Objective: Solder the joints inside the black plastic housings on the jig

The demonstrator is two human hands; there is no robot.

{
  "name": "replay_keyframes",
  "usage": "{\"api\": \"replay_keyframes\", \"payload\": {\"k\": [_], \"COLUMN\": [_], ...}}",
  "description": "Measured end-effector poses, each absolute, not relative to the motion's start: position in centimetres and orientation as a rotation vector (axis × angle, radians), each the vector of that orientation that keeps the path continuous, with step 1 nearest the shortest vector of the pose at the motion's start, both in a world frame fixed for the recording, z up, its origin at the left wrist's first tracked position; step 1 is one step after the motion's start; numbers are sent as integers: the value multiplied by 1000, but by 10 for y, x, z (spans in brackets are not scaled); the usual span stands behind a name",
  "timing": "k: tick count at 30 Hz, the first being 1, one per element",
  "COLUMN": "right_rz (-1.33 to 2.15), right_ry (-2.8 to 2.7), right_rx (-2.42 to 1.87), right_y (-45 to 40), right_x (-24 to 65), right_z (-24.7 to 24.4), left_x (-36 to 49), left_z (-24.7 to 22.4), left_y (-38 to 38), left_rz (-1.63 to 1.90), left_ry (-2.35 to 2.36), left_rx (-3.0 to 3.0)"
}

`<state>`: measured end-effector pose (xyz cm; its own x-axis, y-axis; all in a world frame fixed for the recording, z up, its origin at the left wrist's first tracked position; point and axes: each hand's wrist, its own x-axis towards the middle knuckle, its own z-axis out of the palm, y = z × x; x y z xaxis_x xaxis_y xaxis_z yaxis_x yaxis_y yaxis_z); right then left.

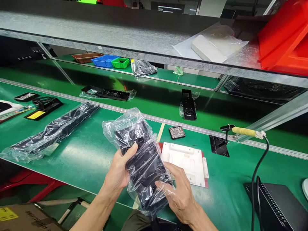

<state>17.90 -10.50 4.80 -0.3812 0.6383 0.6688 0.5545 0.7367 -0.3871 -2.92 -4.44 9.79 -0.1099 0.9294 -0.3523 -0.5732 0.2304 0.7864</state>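
A black part wrapped in a clear plastic bag (146,163) is held tilted over the front edge of the green bench. My left hand (121,166) grips its left side, thumb on top and fingers underneath. On the right and lower side my right hand (179,192) closes on the bag, its thumb and fingers pressing the plastic. Just beyond, a white plate with small holes (185,160) lies on a red piece, partly hidden by the bag. A small black tray of tiny metal parts (177,132) sits behind that plate.
A long plastic-wrapped black part (57,128) lies on the left. At right are a yellow-handled tool on a holder (245,131), its black cable, and a black box (281,205). An overhead shelf (108,35) carries a red bin (286,41). More bagged black parts (189,106) lie behind.
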Motion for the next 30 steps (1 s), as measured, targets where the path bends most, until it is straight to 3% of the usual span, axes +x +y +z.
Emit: {"api": "replay_keyframes", "payload": {"k": [6,15,21,30], "right_rz": [264,-54,13,106], "right_ry": [-2130,-2071,-1996,-2017], "right_rx": [-903,-1102,-1115,-1038], "right_y": [-121,-138,-132,-141], "right_x": [176,167,165,168], "right_z": [46,32,39,38], "left_x": [-35,-25,-30,-107], "left_z": [108,96,104,145], "left_y": [-38,-42,-45,29], "left_rz": [1396,1293,1224,1590], "left_ry": [1085,1156,1123,1158], "left_rx": [495,409,438,736]}}
